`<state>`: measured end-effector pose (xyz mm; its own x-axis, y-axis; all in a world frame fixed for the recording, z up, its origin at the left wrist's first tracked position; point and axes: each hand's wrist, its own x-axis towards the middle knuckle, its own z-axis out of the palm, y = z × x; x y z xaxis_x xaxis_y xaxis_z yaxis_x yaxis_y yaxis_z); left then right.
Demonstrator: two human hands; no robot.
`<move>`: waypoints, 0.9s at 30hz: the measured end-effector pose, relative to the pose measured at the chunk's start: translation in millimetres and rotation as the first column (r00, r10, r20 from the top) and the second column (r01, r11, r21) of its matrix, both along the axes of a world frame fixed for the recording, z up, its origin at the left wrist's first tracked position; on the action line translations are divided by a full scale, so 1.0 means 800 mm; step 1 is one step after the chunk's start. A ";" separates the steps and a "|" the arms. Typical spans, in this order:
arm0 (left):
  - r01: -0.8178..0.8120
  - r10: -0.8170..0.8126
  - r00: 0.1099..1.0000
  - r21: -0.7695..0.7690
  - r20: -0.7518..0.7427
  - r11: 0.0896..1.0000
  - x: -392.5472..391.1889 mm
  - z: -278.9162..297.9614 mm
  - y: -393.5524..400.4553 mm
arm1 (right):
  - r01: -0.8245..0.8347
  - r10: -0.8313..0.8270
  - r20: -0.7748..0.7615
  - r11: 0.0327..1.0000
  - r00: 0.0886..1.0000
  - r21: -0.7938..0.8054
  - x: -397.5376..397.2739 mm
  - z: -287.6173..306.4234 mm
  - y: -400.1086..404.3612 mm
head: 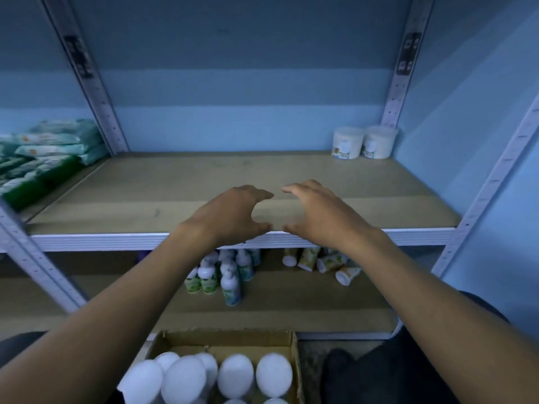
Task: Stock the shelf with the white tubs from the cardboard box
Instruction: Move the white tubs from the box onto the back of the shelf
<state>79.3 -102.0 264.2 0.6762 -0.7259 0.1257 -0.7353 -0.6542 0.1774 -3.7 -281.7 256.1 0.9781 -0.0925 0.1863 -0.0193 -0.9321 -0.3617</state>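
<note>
Your left hand (233, 212) and right hand (318, 212) hover over the shelf (145, 196) front edge, fingers spread and curved, holding nothing. Two tubs (348, 142) stand touching at the back right corner; the box (287, 349) below shows about nine more.

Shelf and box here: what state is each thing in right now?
Left hand: open, holding nothing.
Right hand: open, holding nothing.
Two white tubs: upright, back right of the shelf.
Cardboard box: open, white tubs inside.
Bottles: upright, lower shelf.
Tubes: mostly tipped over.
</note>
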 end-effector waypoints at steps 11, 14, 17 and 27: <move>-0.109 0.105 0.994 -0.143 -0.031 0.984 -0.024 -0.045 0.113 | -0.135 0.134 0.043 0.990 0.990 0.036 -0.002 -0.063 0.081; -0.165 0.147 0.983 -0.172 -0.112 0.971 -0.035 -0.079 0.151 | -0.099 0.098 0.016 0.994 0.995 0.052 -0.006 -0.099 0.108; -0.253 0.230 0.953 -0.099 -0.196 0.962 -0.037 -0.122 0.183 | -0.097 0.103 -0.067 0.992 0.992 0.081 -0.003 -0.141 0.138; -0.376 0.403 0.835 0.146 -0.374 0.915 -0.030 -0.232 0.245 | -0.269 0.302 -0.368 0.953 0.879 0.139 0.019 -0.242 0.193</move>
